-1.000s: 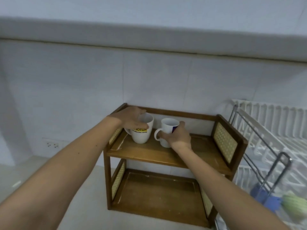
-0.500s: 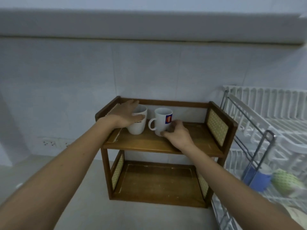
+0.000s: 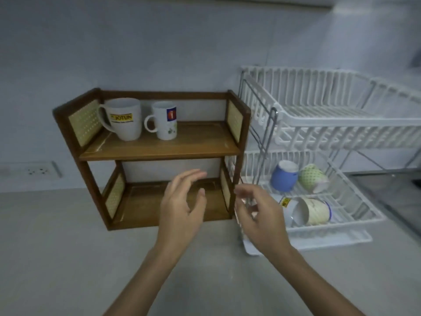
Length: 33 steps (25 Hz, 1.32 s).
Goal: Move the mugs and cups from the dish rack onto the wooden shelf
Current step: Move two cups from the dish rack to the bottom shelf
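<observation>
Two white mugs stand upright on the top board of the wooden shelf (image 3: pixel 159 149): a wide one with a yellow label (image 3: pixel 124 119) and a slimmer one with a blue-red logo (image 3: pixel 164 120). In the lower tier of the white dish rack (image 3: pixel 346 124) lie a blue cup (image 3: pixel 284 176), a green patterned cup (image 3: pixel 312 177), a cream cup with a blue rim (image 3: pixel 313 211) and a white mug with a yellow label (image 3: pixel 287 202), partly hidden. My left hand (image 3: pixel 182 201) hovers open before the shelf's lower board. My right hand (image 3: pixel 259 215) is open beside the rack's left end.
A pale grey counter (image 3: pixel 57 247) carries the shelf and rack against a light tiled wall. A wall socket (image 3: pixel 36 171) sits at the left. The rack's upper tier holds nothing. A white drip tray (image 3: pixel 337 241) lies under the rack.
Both hands have let go of the two mugs on the top board and drawn back down toward me. The view has tilted down, showing the counter and more of the rack.
</observation>
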Motion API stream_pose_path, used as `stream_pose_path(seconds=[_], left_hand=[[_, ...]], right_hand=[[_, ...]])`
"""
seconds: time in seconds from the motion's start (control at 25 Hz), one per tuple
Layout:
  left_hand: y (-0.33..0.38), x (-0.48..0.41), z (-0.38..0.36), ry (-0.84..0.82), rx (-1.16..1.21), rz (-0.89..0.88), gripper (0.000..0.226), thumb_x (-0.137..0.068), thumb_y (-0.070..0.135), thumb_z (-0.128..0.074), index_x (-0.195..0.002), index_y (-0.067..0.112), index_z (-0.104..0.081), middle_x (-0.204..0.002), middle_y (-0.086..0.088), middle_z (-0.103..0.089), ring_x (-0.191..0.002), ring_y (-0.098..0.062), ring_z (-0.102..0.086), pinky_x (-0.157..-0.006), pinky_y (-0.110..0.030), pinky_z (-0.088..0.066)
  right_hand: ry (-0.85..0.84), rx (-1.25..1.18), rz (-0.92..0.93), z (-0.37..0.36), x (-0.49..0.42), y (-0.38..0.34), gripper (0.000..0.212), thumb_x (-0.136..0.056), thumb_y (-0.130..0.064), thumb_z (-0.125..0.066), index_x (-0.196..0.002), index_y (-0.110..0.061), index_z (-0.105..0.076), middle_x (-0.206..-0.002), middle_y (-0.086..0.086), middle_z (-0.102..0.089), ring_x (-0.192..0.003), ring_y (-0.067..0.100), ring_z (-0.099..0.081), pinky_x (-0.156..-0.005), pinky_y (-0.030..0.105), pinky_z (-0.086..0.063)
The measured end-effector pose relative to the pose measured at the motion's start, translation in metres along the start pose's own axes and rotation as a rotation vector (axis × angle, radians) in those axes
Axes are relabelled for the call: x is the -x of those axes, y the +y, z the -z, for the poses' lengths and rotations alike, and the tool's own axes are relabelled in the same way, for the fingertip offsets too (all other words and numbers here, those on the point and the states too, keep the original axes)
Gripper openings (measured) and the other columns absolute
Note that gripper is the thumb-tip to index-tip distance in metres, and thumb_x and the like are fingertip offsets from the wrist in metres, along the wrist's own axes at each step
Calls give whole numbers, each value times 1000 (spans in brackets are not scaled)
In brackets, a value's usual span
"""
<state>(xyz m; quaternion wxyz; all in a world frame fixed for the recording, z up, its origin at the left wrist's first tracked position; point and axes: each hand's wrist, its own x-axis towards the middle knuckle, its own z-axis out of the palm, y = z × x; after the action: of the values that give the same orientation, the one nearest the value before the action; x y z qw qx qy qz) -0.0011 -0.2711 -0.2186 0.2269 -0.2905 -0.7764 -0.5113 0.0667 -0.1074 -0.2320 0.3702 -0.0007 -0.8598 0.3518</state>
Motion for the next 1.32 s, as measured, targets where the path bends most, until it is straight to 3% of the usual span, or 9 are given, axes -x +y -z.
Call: stream_pose_path(seconds=[0.16,0.28,0.48,0.56,0.68,0.84,1.04,1.16,1.32], left_hand=[[45,50,-66,-256,171,-79,26,-88,13,-53,-110,21,-65,-112,12,-61,-109,-1,-55,-92,-16,-42],[56,51,-122,-499,151,-76,36,-85,3,-54,-117,17,-62,-117,4,-60,-107,-5,-55,-93,-9,-36],[36,11,-221,-788,-440,-222,72,-82,-1,-56,-146,15,-28,-149,-4,-35,-135,-20,-31,-109,-32,-22],[26,-5,-251,-949,-670,-332,72,-84,11,-61,-146,16,-24,-149,-4,-33,-135,-23,-30,-108,-38,-23],[14,-18,-275,-1079,-735,-315,85,-70,22,-77,-140,22,-30,-141,-3,-42,-127,-24,-41,-102,-38,-33],[5,-14,-284,-994,-702,-227,92,-57,25,-84,-135,19,-36,-133,-4,-48,-117,-25,-50,-92,-40,-44],[20,-6,-261,-628,-354,70,91,-54,32,-86,-131,18,-41,-126,-4,-53,-114,-25,-52,-88,-39,-48],[51,14,-230,-385,-84,142,86,-47,44,-85,-120,43,-39,-113,17,-54,-101,-4,-52,-79,-24,-47],[71,59,-164,-319,119,189,94,-43,52,-87,-121,58,-35,-115,37,-52,-105,14,-51,-78,0,-41]], right_hand=[[69,152,-141,74,42,74,24,-80,-1,-65,-97,-19,-65,-89,-17,-63,-78,6,-61,-59,16,-49],[-43,325,-365,116,39,141,28,-78,-2,-68,-102,-14,-65,-102,-1,-66,-95,23,-62,-75,24,-42],[-582,499,-413,155,-3,219,67,-75,-19,-74,-136,-10,-46,-137,11,-48,-125,28,-47,-100,36,-40],[-819,474,-370,155,-25,232,84,-72,-25,-77,-143,-13,-35,-144,9,-43,-128,26,-44,-103,35,-39],[-1062,508,-289,146,-50,245,99,-66,-33,-82,-147,-16,-27,-147,6,-40,-129,26,-43,-104,38,-40],[-1108,541,-201,136,-55,258,101,-61,-43,-82,-143,-17,-30,-135,7,-51,-117,27,-53,-93,37,-47],[-728,258,-293,157,-40,264,91,-49,-48,-85,-126,-25,-41,-105,-6,-61,-93,18,-60,-72,29,-50],[-472,-43,-384,177,-28,252,81,-47,-49,-87,-117,-36,-47,-103,-21,-62,-94,5,-60,-71,14,-46],[-499,-314,-349,187,-1,204,76,-47,-39,-86,-114,-47,-52,-109,-29,-63,-102,-6,-60,-78,7,-46]])
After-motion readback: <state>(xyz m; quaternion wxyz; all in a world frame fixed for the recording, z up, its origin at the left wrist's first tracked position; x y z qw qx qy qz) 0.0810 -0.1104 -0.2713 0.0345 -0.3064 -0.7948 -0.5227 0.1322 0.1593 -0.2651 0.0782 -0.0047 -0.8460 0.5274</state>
